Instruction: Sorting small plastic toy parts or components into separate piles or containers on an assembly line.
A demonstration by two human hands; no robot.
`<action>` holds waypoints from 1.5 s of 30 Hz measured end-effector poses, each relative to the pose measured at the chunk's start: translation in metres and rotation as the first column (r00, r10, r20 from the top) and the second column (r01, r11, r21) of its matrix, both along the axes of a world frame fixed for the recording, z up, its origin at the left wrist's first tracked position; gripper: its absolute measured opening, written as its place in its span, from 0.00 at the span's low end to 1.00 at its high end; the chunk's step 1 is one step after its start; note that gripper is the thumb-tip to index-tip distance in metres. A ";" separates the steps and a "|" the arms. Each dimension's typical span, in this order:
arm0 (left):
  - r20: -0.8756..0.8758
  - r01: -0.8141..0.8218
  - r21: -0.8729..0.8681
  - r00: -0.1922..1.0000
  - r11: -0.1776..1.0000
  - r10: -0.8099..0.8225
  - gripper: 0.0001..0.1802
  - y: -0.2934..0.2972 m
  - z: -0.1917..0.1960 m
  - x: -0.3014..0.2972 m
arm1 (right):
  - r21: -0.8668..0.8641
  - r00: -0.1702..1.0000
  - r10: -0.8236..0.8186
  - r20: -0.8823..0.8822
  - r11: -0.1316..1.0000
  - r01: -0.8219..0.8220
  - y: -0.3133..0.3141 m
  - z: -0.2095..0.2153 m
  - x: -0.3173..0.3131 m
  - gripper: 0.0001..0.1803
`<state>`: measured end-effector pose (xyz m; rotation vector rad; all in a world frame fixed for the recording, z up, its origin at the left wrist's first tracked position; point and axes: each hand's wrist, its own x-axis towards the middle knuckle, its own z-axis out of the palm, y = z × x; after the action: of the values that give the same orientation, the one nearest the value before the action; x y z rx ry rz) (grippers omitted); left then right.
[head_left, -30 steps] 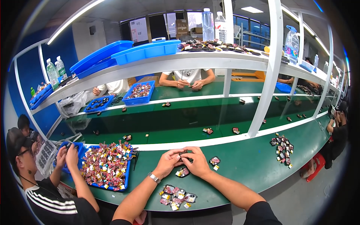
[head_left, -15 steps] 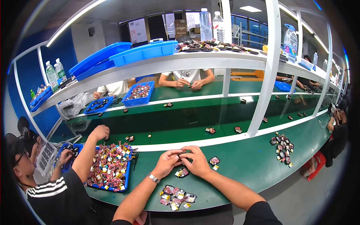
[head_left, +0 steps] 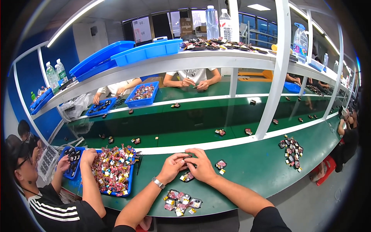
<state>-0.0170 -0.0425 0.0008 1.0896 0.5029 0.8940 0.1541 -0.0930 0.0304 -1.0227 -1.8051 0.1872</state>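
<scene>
My left hand (head_left: 173,166) and my right hand (head_left: 201,165) meet over the green tabletop, fingers bent and pinched together around a small black part (head_left: 188,157). Most of that part is hidden by the fingers. Just below the hands lies a black-cased piece (head_left: 187,177) with reddish and white bits on it. Another such piece (head_left: 220,164) is to the right of my right hand. Nearer to me, between my forearms, sits a loose cluster of several similar pieces (head_left: 181,202) with yellow and white tabs.
A blue bin (head_left: 130,184) heaped with small red, yellow and white parts stands to my left, beside a co-worker (head_left: 54,201). More pieces (head_left: 291,152) lie at the right. Behind a white ledge (head_left: 166,150) runs a green belt (head_left: 189,135) carrying scattered pieces. White posts (head_left: 272,77) hold a shelf above.
The co-worker's hand on the left has drawn back from the belt to the blue bin's edge. Pieces on the belt have shifted slightly right. My hands stay nearly in place.
</scene>
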 end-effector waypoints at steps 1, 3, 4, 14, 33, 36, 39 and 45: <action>0.031 -0.010 0.015 0.999 1.000 0.010 0.16 0.001 0.001 -0.001 | 0.051 1.000 0.005 0.019 0.999 -0.006 -0.001 0.004 -0.001 0.10; 0.063 -0.020 0.030 0.998 0.999 0.018 0.16 0.002 0.001 -0.002 | 0.074 0.999 -0.010 0.049 0.997 0.007 -0.004 0.010 -0.002 0.10; 0.078 -0.003 0.037 0.997 0.999 0.000 0.16 0.003 0.000 -0.002 | 0.101 0.997 -0.025 0.077 0.995 0.017 -0.004 0.012 -0.002 0.11; 0.091 0.021 0.041 0.996 0.999 -0.025 0.16 0.002 -0.001 0.001 | 0.016 0.998 -0.030 -0.058 0.999 0.031 0.005 -0.008 0.002 0.10; 0.044 -0.010 -0.034 0.999 0.999 0.012 0.16 -0.002 0.012 0.003 | 0.196 0.986 -0.143 0.082 0.973 0.124 0.002 0.002 -0.002 0.11; 0.044 -0.011 -0.038 0.999 0.999 0.012 0.16 -0.001 0.009 0.001 | 0.220 0.977 -0.160 0.140 0.967 0.127 0.003 0.000 -0.001 0.10; 0.044 -0.013 -0.042 0.999 0.999 0.015 0.16 0.000 0.007 0.002 | 0.244 0.963 -0.173 0.205 0.962 0.121 0.006 -0.004 0.002 0.10; 0.012 -0.020 -0.039 1.000 0.999 0.021 0.16 0.000 0.006 0.003 | 0.248 0.957 -0.207 0.203 0.956 0.154 0.008 -0.007 -0.001 0.05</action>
<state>-0.0137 -0.0422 0.0064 1.0441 0.5200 0.9050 0.1534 -0.0852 0.0236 -1.0685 -1.8711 -0.2577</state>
